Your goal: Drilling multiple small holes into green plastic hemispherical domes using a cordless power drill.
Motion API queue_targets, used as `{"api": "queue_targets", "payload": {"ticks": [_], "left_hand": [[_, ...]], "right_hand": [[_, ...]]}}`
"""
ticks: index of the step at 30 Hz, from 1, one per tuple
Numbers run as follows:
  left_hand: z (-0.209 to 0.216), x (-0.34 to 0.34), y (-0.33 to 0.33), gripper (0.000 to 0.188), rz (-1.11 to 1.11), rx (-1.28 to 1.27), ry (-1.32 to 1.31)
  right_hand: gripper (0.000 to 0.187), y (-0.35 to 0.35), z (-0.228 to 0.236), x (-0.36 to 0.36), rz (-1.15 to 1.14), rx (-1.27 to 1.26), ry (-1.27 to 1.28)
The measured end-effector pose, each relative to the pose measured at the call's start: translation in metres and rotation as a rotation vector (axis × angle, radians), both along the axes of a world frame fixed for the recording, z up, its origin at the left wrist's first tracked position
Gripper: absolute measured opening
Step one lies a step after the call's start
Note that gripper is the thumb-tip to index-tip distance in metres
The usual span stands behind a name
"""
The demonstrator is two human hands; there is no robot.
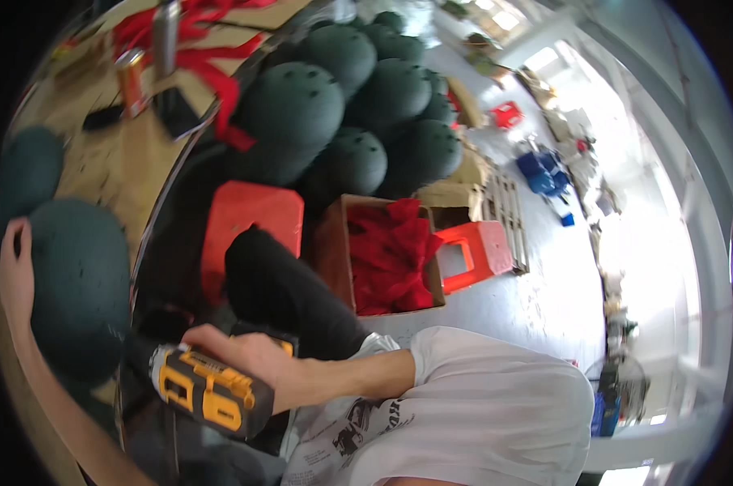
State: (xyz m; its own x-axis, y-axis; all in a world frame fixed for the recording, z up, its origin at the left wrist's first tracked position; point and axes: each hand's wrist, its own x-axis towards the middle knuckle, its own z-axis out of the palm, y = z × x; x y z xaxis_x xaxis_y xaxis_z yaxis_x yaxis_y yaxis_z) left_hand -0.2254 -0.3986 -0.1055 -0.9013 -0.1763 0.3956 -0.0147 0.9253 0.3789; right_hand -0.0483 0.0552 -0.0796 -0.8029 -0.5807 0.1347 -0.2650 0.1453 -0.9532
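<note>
My right hand is wrapped round a yellow and black cordless drill, held low before my body with its front end toward the left. At the far left, my left hand lies against the side of a large dark green rounded shell on the table. Its thumb and a finger curl together in a pinch with a dark gap between them; whatever they hold, if anything, is too small to make out. Dark spots dot the shell's surface. Behind it sits another dark green rounded piece.
Dark green balls with small holes are piled beyond the table. A red stool, a cardboard box of red fabric and an orange-red stool stand to the right. A can, bottle and red ribbons lie about the brown tabletop.
</note>
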Motion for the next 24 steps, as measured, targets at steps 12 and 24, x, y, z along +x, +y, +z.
{"api": "queue_targets", "payload": {"ticks": [12, 24], "left_hand": [[0.045, 0.015, 0.079, 0.034, 0.144, 0.017, -0.134], [0.028, -0.007, 0.038, 0.045, 0.024, 0.073, -0.080]], "right_hand": [[0.064, -0.027, -0.012, -0.009, -0.033, 0.004, 0.015], [0.061, 0.001, -0.004, 0.014, -0.057, -0.097, 0.056]]}}
